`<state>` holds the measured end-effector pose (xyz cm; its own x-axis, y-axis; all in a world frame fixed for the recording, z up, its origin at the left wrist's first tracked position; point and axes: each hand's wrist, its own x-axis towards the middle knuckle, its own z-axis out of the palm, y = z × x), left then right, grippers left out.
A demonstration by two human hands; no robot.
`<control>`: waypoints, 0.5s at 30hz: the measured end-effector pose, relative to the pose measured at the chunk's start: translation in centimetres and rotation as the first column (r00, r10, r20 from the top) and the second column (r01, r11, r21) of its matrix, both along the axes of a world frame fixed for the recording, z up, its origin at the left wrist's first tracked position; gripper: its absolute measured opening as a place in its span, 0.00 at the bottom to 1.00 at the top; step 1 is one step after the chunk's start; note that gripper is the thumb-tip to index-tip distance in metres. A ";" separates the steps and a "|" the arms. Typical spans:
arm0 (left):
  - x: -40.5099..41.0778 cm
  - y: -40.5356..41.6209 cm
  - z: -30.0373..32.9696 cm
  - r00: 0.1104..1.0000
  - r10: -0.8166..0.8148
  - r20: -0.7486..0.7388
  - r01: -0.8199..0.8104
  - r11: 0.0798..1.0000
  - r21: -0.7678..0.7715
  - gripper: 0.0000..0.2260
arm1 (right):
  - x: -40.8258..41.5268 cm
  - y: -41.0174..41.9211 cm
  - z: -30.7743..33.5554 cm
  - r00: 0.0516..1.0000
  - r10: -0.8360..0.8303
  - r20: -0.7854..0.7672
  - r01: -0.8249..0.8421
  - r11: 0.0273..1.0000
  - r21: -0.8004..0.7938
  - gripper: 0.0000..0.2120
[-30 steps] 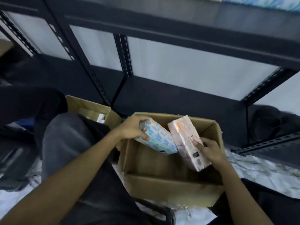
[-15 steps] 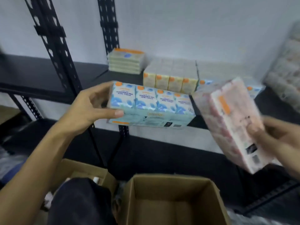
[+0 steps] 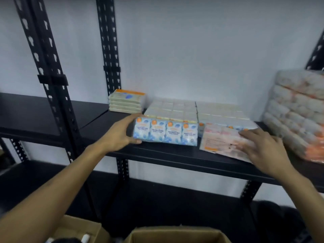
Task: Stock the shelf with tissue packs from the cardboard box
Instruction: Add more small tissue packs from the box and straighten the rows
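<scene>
My left hand (image 3: 119, 134) grips the left end of a blue tissue pack (image 3: 165, 133), which stands upright on the black shelf (image 3: 166, 155) in front of a row of stocked packs (image 3: 172, 109). A pink tissue pack (image 3: 222, 140) lies flat on the shelf to its right. My right hand (image 3: 261, 146) rests on the pink pack's right end with fingers spread. The rim of the cardboard box (image 3: 175, 234) shows at the bottom edge, its inside hidden.
A small stack of cream packs (image 3: 127, 102) sits at the shelf's back left. A tall bundle of pink-orange packs (image 3: 298, 116) fills the right end. Black perforated uprights (image 3: 52, 81) stand on the left. A second cardboard box (image 3: 78, 230) lies at bottom left.
Both hands rose from the box with one pack each. The blue pack now stands on the shelf, and the pink pack has gone from tilted in the air to lying flat.
</scene>
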<state>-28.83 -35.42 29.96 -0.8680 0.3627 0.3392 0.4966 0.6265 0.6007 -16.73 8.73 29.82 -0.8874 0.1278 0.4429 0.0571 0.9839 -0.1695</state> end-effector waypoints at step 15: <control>0.5 9.9 -0.4 0.945 0.071 -0.319 -0.200 0.898 -0.391 0.40 | -3.0 0.2 4.0 0.922 -0.084 0.377 0.116 0.991 -0.064 0.37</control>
